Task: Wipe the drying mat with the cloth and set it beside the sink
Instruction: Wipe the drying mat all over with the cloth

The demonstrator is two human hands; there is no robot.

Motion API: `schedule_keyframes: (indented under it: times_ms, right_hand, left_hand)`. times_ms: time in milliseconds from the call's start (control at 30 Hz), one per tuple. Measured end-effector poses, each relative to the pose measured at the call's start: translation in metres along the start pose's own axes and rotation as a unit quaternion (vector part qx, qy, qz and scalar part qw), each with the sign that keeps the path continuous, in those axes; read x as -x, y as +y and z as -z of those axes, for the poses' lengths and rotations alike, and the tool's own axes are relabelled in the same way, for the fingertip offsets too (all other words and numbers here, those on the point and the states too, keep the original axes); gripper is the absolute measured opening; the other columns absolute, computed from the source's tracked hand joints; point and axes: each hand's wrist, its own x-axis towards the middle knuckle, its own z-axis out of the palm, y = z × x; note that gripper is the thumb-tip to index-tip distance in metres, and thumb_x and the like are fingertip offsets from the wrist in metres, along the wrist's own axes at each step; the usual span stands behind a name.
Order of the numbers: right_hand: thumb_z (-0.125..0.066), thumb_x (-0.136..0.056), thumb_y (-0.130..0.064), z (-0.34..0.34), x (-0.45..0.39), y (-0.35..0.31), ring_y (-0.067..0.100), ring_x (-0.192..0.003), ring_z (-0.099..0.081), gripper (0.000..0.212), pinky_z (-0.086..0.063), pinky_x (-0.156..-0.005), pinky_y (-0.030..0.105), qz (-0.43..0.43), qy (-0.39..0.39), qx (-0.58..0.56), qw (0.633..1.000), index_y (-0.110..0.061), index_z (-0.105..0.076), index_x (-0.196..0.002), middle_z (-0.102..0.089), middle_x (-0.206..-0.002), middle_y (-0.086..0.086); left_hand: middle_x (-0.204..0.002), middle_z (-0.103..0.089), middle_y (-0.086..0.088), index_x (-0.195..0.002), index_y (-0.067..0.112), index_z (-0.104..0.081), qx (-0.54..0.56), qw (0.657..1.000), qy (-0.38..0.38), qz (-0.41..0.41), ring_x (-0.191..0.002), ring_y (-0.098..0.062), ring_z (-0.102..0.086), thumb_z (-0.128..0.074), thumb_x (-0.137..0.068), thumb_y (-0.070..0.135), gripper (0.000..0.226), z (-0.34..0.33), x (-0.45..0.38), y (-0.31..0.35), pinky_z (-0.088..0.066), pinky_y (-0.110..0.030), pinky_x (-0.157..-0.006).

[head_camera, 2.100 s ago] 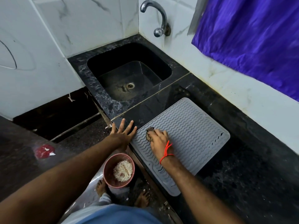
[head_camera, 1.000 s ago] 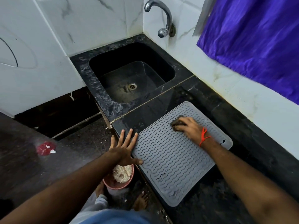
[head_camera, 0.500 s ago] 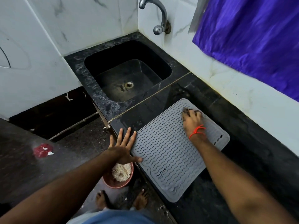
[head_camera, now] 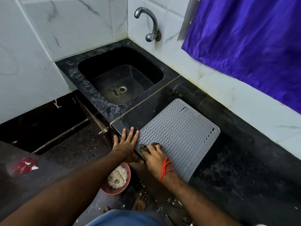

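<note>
A grey drying mat (head_camera: 179, 132) with wavy ridges lies flat on the black stone counter, just right of the black sink (head_camera: 120, 80). My right hand (head_camera: 154, 156), with a red thread at the wrist, presses a small dark cloth (head_camera: 145, 147) onto the mat's near left corner; the cloth is mostly hidden under my fingers. My left hand (head_camera: 126, 144) lies flat with fingers spread on the counter at the mat's left edge, touching it.
A curved metal tap (head_camera: 150, 25) sticks out of the tiled wall behind the sink. A blue curtain (head_camera: 247, 38) hangs at the right. Below the counter edge sits a reddish bowl (head_camera: 116, 178) of pale scraps on the floor, by my bare foot.
My right hand has swept the cloth from the mat's far side back to its near left corner. My left hand stays at the mat's left edge.
</note>
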Motion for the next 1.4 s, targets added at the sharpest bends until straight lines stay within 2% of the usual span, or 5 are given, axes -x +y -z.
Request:
schedule_keyframes:
  times_ms: [433,700,967,1167,1400]
  right_hand:
    - [-0.060,-0.086,-0.005,0.037,-0.022,0.091,0.028,-0.100,-0.059,0.040,-0.052,-0.077,0.020,-0.371,0.055,-0.103,0.921,-0.024,-0.065,-0.121,-0.051,-0.117,0.011]
    - [-0.066,-0.080,-0.014,0.034,-0.032,0.096,0.032,-0.108,-0.051,0.034,-0.045,-0.094,0.040,-0.287,0.055,-0.086,0.952,-0.023,-0.063,-0.113,-0.053,-0.116,0.010]
    - [-0.068,-0.081,-0.018,-0.003,-0.031,0.110,0.041,-0.117,-0.046,0.059,-0.047,-0.089,0.053,0.110,-0.047,0.042,0.992,-0.037,-0.047,-0.133,-0.038,-0.143,0.003]
    - [-0.048,-0.087,-0.016,0.024,-0.069,0.218,0.037,-0.101,-0.055,0.040,-0.052,-0.080,0.044,0.219,-0.009,0.068,0.973,-0.028,-0.059,-0.124,-0.053,-0.131,0.014]
    - [-0.056,-0.086,-0.005,0.039,-0.121,0.279,0.045,-0.102,-0.045,0.034,-0.044,-0.096,0.050,-0.089,0.024,0.038,0.995,-0.019,-0.070,-0.114,-0.053,-0.127,0.020]
  left_hand:
    - [-0.162,0.030,-0.003,-0.156,0.027,0.019,0.050,0.999,-0.019,-0.012,-0.148,-0.037,0.025,-0.036,-0.058,0.102,0.135,0.006,0.003,-0.013,0.010,-0.070,-0.112]
    - [-0.159,0.035,-0.008,-0.155,0.014,0.018,0.048,0.999,0.016,0.019,-0.144,-0.037,0.033,-0.029,-0.081,0.088,0.115,-0.001,-0.005,0.011,0.014,-0.069,-0.113]
    - [-0.154,0.043,-0.002,-0.149,0.020,0.032,0.035,0.998,-0.043,0.037,-0.141,-0.038,0.038,-0.048,-0.078,0.083,0.124,-0.005,-0.015,0.029,0.017,-0.070,-0.109]
    - [-0.154,0.043,0.004,-0.148,0.025,0.034,0.046,0.996,-0.055,0.054,-0.143,-0.036,0.036,-0.050,-0.076,0.084,0.125,-0.003,-0.017,0.030,0.014,-0.071,-0.111]
    - [-0.152,0.045,0.003,-0.147,0.026,0.036,0.044,0.994,-0.075,0.069,-0.142,-0.035,0.037,-0.054,-0.077,0.080,0.126,-0.002,-0.018,0.034,0.017,-0.070,-0.109]
